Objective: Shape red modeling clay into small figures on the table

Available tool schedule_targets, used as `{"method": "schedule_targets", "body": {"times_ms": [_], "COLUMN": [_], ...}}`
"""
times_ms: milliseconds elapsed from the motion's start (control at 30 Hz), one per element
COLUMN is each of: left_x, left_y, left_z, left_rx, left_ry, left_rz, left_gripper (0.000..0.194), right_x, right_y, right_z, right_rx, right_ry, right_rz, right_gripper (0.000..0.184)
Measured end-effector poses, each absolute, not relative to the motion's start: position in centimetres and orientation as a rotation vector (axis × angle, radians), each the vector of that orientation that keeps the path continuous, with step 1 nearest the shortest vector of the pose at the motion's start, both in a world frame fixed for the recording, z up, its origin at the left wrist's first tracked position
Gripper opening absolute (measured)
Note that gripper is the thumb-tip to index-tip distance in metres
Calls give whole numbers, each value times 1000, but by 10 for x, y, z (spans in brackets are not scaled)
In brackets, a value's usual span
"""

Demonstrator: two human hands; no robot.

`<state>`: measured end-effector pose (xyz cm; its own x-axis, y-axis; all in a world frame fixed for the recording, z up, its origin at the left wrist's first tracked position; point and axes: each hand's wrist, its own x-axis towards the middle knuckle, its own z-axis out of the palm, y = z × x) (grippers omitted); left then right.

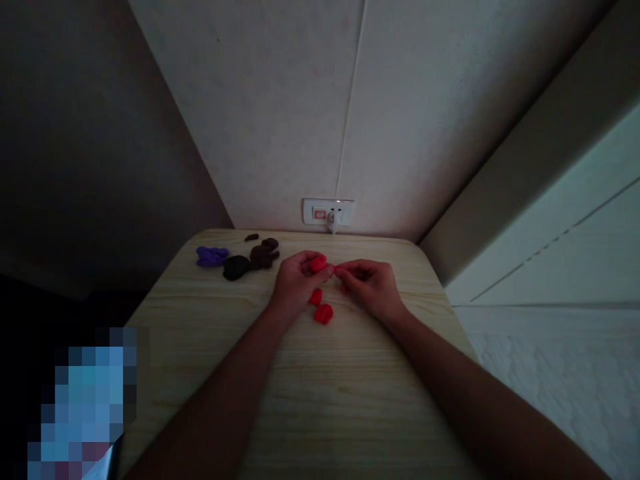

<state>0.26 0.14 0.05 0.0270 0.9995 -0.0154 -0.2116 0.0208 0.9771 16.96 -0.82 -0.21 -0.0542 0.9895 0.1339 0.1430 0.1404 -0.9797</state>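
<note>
Atop wood table (pixel 320 400), L grip (pixel 300 283) curled on red clay (pixel 319 264), R grip (pixel 373 287) pinched just beside it, 2 red lumps (pixel 323 313) below

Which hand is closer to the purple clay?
Left. The left hand is to the right of the purple clay, with a black clay lump between them. The right hand is farther right, beyond the left hand.

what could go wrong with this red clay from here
The red modelling clay piece pinched in the left hand could slip and drop onto the loose red piece or the other one below, perhaps sticking to them. The left hand also works fairly near the dark brown clay lumps, so a careless sideways move might smear the colours together.
</note>
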Motion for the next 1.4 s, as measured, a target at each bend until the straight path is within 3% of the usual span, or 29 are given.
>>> {"method": "schedule_targets", "body": {"times_ms": [267, 667, 1000, 1400], "left_x": [3, 2, 1, 1], "left_y": [2, 1, 0, 1], "left_z": [-1, 0, 2, 1], "left_rx": [1087, 1120, 1101, 1060], "left_ry": [1051, 1059, 1055, 1021], "left_rz": [1252, 1239, 1211, 1218], "left_gripper": [37, 35, 35, 35], "right_x": [169, 172, 170, 169], "right_y": [-9, -9, -5, -12], "right_z": [4, 0, -1, -2], "right_rx": [-1247, -1232, -1176, -1256], "right_ry": [-1370, -1447, -1429, -1578], "right_rz": [1098, 1034, 1105, 836], "right_gripper": [43, 26, 28, 22]}}
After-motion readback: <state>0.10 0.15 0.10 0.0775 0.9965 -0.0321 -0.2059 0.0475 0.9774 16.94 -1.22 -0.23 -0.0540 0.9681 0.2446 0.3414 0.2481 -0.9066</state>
